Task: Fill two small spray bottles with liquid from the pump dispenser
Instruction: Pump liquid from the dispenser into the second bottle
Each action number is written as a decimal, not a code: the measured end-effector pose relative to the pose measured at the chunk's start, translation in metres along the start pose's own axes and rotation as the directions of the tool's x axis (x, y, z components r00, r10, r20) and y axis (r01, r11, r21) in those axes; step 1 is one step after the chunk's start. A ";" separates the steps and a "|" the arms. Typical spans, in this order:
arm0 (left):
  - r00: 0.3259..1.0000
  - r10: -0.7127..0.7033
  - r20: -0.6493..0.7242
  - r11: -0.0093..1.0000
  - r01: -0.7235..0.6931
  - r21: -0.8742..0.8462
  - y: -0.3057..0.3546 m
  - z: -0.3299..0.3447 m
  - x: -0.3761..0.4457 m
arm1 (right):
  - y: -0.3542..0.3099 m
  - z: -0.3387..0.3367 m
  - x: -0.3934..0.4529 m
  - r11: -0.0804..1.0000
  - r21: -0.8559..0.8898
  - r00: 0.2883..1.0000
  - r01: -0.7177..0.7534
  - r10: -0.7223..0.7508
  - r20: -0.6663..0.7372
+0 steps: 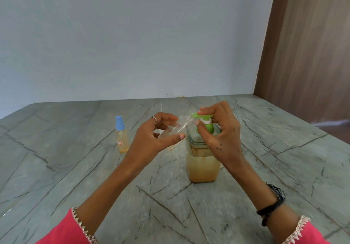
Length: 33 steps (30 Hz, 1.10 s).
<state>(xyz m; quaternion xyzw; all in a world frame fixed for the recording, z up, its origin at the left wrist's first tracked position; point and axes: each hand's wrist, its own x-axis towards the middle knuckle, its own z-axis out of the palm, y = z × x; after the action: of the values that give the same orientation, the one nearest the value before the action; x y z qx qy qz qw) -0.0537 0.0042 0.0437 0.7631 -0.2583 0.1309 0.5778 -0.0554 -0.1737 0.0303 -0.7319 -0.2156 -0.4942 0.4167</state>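
A person's left hand holds a clear, uncapped spray bottle tilted on its side, fingers and thumb curled around it in a firm grip, its mouth meeting the green spout of the pump dispenser. The right hand rests on the pump head, its grip curled over the top and around the neck. A second spray bottle, blue-capped and holding amber liquid, stands upright on the grey marble worktop, well left of the dispenser.
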 end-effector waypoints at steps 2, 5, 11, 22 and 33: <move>1.000 0.001 0.000 1.000 -0.001 -0.003 0.001 0.000 0.000 | 0.000 -0.001 -0.001 1.000 -0.002 1.000 0.004 -0.004 0.020; 1.000 0.003 -0.003 1.000 -0.003 -0.002 0.003 0.000 0.002 | 0.000 -0.002 -0.003 1.000 0.022 0.999 0.010 -0.011 0.051; 1.000 0.017 -0.007 1.000 -0.017 -0.008 0.004 0.000 0.002 | -0.001 -0.002 0.000 0.998 0.063 1.000 -0.001 0.000 0.026; 1.000 0.001 -0.006 1.000 -0.001 -0.009 0.004 0.001 -0.001 | -0.001 -0.001 0.001 1.000 0.003 1.000 0.017 -0.017 0.006; 1.000 0.021 -0.011 1.000 -0.021 -0.022 0.005 0.001 0.001 | -0.002 -0.003 0.001 0.996 0.084 1.000 0.005 -0.006 0.006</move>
<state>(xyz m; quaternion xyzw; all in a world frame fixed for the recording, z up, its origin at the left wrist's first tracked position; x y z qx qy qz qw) -0.0554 0.0020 0.0483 0.7531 -0.2645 0.1381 0.5863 -0.0579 -0.1751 0.0327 -0.7147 -0.2397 -0.4834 0.4451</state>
